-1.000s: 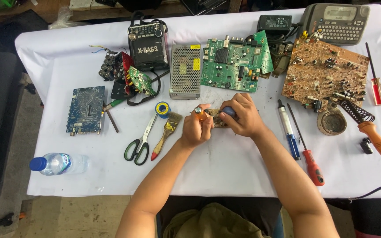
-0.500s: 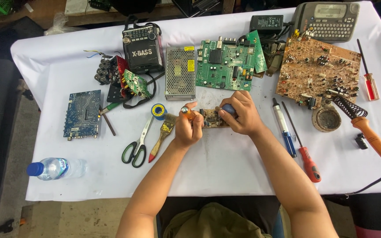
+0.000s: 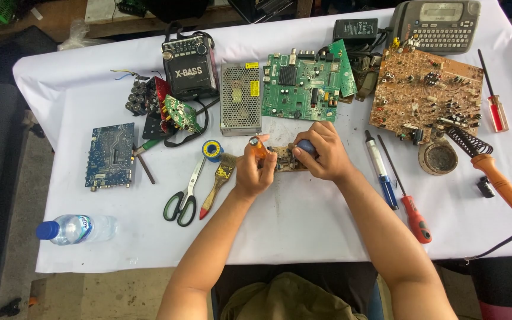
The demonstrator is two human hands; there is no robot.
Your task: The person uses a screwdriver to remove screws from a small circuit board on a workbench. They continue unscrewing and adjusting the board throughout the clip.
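1. While both hands meet mid-counter, I see the small brown circuit board pinned flat between them, likely so it won't skid on the smooth white cloth.
2. Left hand: fingers clamped on a slim orange-handled tool, its tip angled toward the board.
3. Right hand: fingers curled tight over a rounded blue object at the board's right end.
4. Just left lie a bristly paintbrush, steel scissors and a solder spool, all within reach.
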